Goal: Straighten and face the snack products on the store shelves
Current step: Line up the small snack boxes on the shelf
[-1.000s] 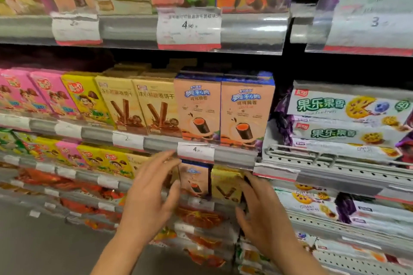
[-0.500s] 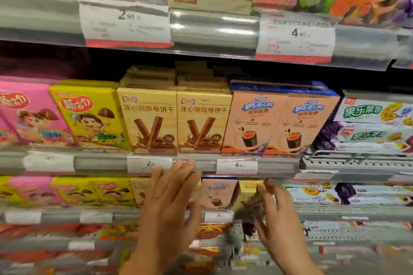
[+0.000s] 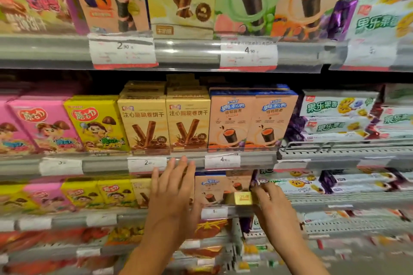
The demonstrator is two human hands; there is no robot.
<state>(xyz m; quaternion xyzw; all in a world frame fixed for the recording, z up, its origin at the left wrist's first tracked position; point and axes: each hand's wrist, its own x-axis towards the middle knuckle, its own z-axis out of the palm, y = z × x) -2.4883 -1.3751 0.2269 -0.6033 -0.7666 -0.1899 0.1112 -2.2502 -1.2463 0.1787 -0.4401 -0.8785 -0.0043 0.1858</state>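
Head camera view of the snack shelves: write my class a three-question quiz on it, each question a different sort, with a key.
1. True or false: the left hand lies flat with straight fingers in front of the third shelf down.
2. What does the right hand grip? A) a price tag B) a gold box lying on its side C) a pink box
3. Fill in: the price tag under the two orange wafer-roll boxes reads ____.

Key: 1 true; 2 B; 3 4.90

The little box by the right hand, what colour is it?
Shiny gold box, head view.
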